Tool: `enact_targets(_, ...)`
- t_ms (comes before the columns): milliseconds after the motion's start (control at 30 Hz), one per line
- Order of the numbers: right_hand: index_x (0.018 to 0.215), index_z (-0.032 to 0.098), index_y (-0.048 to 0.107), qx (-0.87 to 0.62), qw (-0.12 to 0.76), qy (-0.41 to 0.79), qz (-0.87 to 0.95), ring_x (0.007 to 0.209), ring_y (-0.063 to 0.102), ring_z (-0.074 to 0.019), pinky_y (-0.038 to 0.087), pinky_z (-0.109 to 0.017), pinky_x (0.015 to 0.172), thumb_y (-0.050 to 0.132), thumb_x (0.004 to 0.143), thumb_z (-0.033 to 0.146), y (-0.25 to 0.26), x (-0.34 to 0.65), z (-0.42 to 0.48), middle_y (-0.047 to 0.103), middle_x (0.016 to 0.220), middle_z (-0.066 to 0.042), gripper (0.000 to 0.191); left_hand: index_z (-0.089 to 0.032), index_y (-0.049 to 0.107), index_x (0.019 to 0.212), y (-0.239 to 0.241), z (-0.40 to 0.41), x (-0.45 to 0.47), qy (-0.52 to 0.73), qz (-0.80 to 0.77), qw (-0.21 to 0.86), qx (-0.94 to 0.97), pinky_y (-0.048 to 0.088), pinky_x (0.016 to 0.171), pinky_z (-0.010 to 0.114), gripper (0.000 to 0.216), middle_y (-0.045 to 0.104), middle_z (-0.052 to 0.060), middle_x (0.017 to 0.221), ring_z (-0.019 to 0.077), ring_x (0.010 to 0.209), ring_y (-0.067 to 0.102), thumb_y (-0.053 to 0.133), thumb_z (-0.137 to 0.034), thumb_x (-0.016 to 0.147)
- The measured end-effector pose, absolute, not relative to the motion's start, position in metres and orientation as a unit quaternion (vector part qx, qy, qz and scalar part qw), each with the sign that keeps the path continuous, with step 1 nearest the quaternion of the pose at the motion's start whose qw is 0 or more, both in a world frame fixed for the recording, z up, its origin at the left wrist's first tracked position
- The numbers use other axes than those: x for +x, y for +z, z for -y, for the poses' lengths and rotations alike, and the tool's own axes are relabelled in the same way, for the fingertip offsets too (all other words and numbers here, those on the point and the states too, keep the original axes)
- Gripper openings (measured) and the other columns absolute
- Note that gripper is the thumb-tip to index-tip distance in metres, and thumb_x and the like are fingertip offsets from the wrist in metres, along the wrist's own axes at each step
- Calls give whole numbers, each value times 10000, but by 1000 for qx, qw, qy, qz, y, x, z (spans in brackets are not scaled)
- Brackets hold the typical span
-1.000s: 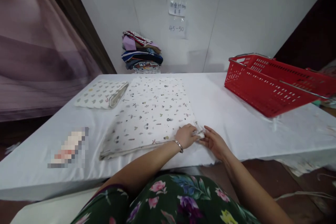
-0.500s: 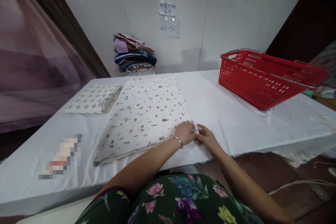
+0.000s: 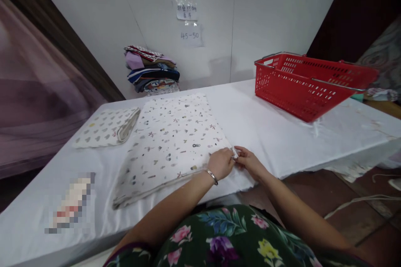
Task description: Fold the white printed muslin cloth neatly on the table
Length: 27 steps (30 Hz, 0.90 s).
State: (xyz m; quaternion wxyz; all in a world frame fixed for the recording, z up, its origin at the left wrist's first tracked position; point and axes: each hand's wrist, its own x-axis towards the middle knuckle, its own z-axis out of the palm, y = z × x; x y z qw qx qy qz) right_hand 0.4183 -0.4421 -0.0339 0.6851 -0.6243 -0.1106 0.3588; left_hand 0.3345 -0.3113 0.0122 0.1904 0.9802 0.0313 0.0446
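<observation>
A large folded white cloth (image 3: 171,142) with small printed motifs lies flat on the white table (image 3: 275,133). Both hands meet at its near right corner. My left hand (image 3: 221,162), with a bracelet on the wrist, is closed and pinches that corner. My right hand (image 3: 249,161) comes in from the right and pinches the same corner with its fingertips. The corner itself is mostly hidden between the fingers.
A smaller folded cloth with heart prints (image 3: 105,127) lies to the left. A stack of folded fabrics (image 3: 152,71) sits against the back wall. A red plastic basket (image 3: 310,83) stands at the right. A blurred-out item (image 3: 70,204) lies near the front left edge.
The view has swung slightly, shifting everything left. Both hands stay at the cloth's near right corner, now closer together, pinching it.
</observation>
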Motion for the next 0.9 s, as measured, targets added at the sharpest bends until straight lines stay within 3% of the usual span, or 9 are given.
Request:
enact_targets(300, 1140, 197, 504, -560, 722, 394, 103, 587, 575, -117, 462, -237, 531, 685, 586, 180, -29, 416, 448, 621, 753, 23, 583, -202, 573, 996, -10, 317, 331, 81, -26, 188, 979, 431, 786, 291, 197, 580, 39, 961, 170, 913, 537, 449, -178, 845)
enact_targets(400, 1172, 200, 507, -552, 726, 401, 88, 683, 606, -141, 489, -245, 557, 687, 646, 222, -25, 417, 450, 631, 814, -6, 556, -196, 575, 973, -13, 318, 328, 79, -10, 175, 981, 421, 794, 303, 173, 573, 48, 966, 177, 916, 523, 445, -202, 860)
enact_targets(533, 1204, 205, 499, -559, 721, 401, 84, 658, 599, -130, 493, -248, 555, 691, 699, 304, -26, 416, 450, 630, 831, -11, 549, -198, 577, 962, -14, 322, 327, 87, -3, 162, 983, 413, 798, 322, 172, 565, 49, 957, 186, 921, 506, 433, -239, 878)
enact_targets(700, 1156, 171, 525, -601, 703, 373, 73, 482, 538, -94, 435, -220, 466, 749, 623, 317, -31, 413, 452, 585, 677, 39, 596, -201, 563, 1003, -10, 325, 317, 92, 7, 163, 982, 410, 791, 332, 185, 573, 44, 991, 193, 927, 498, 499, -257, 838)
enact_targets(900, 1165, 197, 549, -617, 684, 386, 47, 541, 559, -109, 453, -212, 462, 793, 558, 306, -36, 420, 456, 607, 731, 21, 663, -211, 574, 962, -15, 298, 282, 115, -50, 139, 982, 385, 803, 346, 158, 585, 37, 983, 192, 940, 493, 525, -227, 813)
